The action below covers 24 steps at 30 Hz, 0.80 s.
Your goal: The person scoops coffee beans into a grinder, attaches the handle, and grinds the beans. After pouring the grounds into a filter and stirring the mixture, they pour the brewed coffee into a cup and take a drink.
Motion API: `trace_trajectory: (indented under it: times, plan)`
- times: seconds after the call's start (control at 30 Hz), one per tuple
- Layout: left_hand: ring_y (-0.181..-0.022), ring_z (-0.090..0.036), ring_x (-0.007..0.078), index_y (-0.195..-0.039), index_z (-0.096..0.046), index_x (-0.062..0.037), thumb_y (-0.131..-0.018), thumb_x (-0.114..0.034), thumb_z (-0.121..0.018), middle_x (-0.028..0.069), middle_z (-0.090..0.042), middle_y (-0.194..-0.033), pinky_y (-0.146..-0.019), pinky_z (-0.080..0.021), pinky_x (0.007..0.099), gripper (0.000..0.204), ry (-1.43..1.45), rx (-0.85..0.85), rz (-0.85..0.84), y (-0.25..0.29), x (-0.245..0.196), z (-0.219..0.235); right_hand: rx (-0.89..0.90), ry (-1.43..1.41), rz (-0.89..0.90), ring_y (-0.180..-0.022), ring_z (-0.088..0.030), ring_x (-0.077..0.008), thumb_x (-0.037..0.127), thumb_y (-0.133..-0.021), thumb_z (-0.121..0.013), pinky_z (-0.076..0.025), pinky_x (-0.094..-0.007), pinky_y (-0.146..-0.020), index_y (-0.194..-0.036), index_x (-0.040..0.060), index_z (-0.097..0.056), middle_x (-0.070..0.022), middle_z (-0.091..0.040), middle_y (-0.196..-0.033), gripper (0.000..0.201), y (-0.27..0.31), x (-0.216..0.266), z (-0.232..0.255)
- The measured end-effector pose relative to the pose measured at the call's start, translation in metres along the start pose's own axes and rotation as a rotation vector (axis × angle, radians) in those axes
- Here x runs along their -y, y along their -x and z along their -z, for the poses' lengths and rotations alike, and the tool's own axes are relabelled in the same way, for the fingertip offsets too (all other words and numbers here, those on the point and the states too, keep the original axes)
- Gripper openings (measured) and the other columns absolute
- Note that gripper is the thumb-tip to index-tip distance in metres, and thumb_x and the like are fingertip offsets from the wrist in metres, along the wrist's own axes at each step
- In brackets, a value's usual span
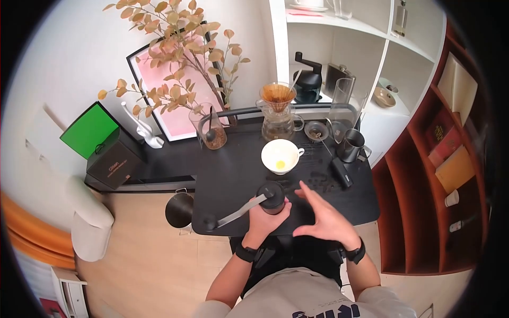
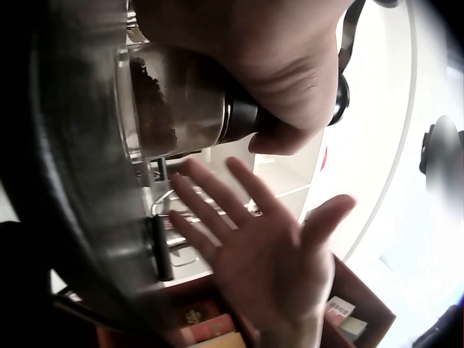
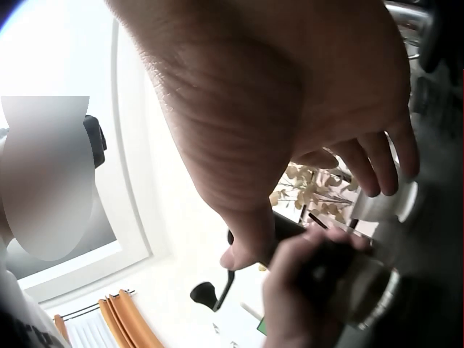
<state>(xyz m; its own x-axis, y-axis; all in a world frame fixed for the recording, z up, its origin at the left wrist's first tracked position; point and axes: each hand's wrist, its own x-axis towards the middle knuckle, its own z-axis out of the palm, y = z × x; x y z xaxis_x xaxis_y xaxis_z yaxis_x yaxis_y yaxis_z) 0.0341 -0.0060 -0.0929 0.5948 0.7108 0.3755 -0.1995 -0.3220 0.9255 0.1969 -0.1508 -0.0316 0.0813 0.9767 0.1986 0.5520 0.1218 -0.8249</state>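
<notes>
My left hand (image 1: 261,221) grips a black manual coffee grinder (image 1: 271,197) upright at the table's front edge. The metal crank arm (image 1: 241,210) on its top reaches out to the left and ends in a dark knob (image 1: 210,221). In the left wrist view, dark grounds (image 2: 154,105) show through the grinder's clear lower jar, close over the tabletop. To the right of the grinder my right hand (image 1: 330,221) hovers with fingers spread and thumb apart, holding nothing. Beyond both hands stands a white cup (image 1: 273,153) with a yellow spot inside.
Behind the cup, a glass dripper with a brown filter (image 1: 278,95) sits on a glass server (image 1: 278,127). A black handheld tool (image 1: 340,172), a metal pitcher (image 1: 351,146) and a small dark dish (image 1: 316,131) lie to the right. A jar of beans (image 1: 214,139) stands back left.
</notes>
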Motion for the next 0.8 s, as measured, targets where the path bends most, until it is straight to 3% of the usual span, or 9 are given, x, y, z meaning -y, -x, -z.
trace_trajectory:
  times: [0.07,0.17,0.23,0.37,0.43,0.5,0.53,0.67,0.8]
  plan:
    - [-0.096,-0.072,0.0180,-0.111,-0.063,0.0006,-0.085,0.007,-0.078,0.0100,-0.073,-0.100,-0.086,-0.057,0.0338,0.031,0.118,-0.006,0.013,0.003,-0.034,-0.002,-0.012,-0.066,0.107,-0.145,-0.050,-0.0417,0.035,-0.073,-0.099,-0.042,-0.0444,-0.118,-0.168,-0.0029,-0.017,-0.0269,-0.048,-0.157,0.130,0.003,-0.009,-0.024]
    - [-0.097,-0.071,0.0235,-0.128,-0.051,-0.0005,-0.087,0.002,-0.080,0.0130,-0.072,-0.099,-0.089,-0.056,0.0367,0.050,0.258,-0.018,0.014,0.012,-0.069,0.000,0.004,-0.201,0.122,-0.140,-0.053,-0.0411,0.028,-0.073,-0.099,-0.046,-0.0444,-0.114,-0.158,-0.0024,-0.035,-0.0254,-0.052,-0.151,0.111,-0.001,0.015,-0.038]
    - [-0.096,-0.069,0.0148,-0.135,-0.049,0.0013,-0.083,0.000,-0.083,0.0093,-0.073,-0.108,-0.093,-0.055,0.0333,0.062,0.476,0.046,0.041,0.019,-0.085,0.005,0.062,-0.240,0.137,-0.138,-0.054,-0.0402,0.028,-0.071,-0.100,-0.047,-0.0438,-0.113,-0.156,-0.0012,-0.038,-0.0241,-0.053,-0.150,0.108,-0.006,0.014,-0.037]
    - [-0.111,-0.067,0.0222,-0.138,-0.046,0.0000,-0.081,-0.033,-0.093,0.0162,-0.071,-0.117,-0.108,-0.045,0.0407,0.081,0.579,0.151,0.025,0.028,-0.102,0.006,0.224,-0.398,0.164,-0.132,-0.057,-0.0356,0.027,-0.067,-0.101,-0.047,-0.0416,-0.111,-0.153,0.0011,-0.043,-0.0196,-0.056,-0.144,0.107,-0.008,0.024,-0.041]
    - [-0.113,-0.066,0.0263,-0.139,-0.045,0.0004,-0.077,-0.040,-0.095,0.0212,-0.069,-0.120,-0.106,-0.046,0.0412,0.090,0.649,0.117,0.048,0.033,-0.112,0.002,0.231,-0.379,0.225,-0.133,-0.056,-0.0310,0.026,-0.068,-0.100,-0.046,-0.0400,-0.112,-0.151,0.0008,-0.045,-0.0164,-0.056,-0.143,0.103,-0.004,0.025,-0.046]
    - [-0.104,-0.070,0.0361,-0.139,-0.047,-0.0025,-0.080,-0.047,-0.093,0.0250,-0.070,-0.108,-0.093,-0.057,0.0474,0.087,0.705,0.194,0.083,0.034,-0.124,0.011,0.439,-0.805,0.052,-0.130,-0.058,-0.0258,0.024,-0.068,-0.100,-0.046,-0.0390,-0.111,-0.146,0.0002,-0.051,-0.0135,-0.060,-0.137,0.095,0.002,0.025,-0.045]
    - [-0.097,-0.071,0.0355,-0.129,-0.052,0.0005,-0.080,-0.031,-0.092,0.0268,-0.069,-0.105,-0.086,-0.059,0.0456,0.071,0.710,0.280,0.048,0.026,-0.121,0.020,0.628,-0.793,0.074,-0.126,-0.061,-0.0217,0.018,-0.073,-0.097,-0.048,-0.0377,-0.110,-0.139,0.0002,-0.058,-0.0105,-0.065,-0.132,0.079,0.003,0.015,-0.044]
    - [-0.080,-0.070,0.0320,-0.114,-0.051,0.0034,-0.076,-0.001,-0.083,0.0256,-0.068,-0.090,-0.070,-0.058,0.0412,0.049,0.817,0.468,0.090,0.019,-0.122,0.027,0.755,-1.140,-0.067,-0.113,-0.067,-0.0179,0.007,-0.079,-0.092,-0.054,-0.0339,-0.101,-0.128,0.0015,-0.064,-0.0068,-0.071,-0.120,0.056,0.017,0.016,-0.064]
    - [-0.071,-0.067,0.0267,-0.112,-0.051,0.0030,-0.076,0.000,-0.084,0.0195,-0.067,-0.081,-0.066,-0.056,0.0386,0.048,0.819,0.515,0.177,0.026,-0.121,0.020,0.786,-1.088,0.005,-0.107,-0.068,-0.0156,0.005,-0.078,-0.091,-0.056,-0.0311,-0.093,-0.120,0.0033,-0.067,-0.0054,-0.073,-0.114,0.048,0.025,0.013,-0.078]
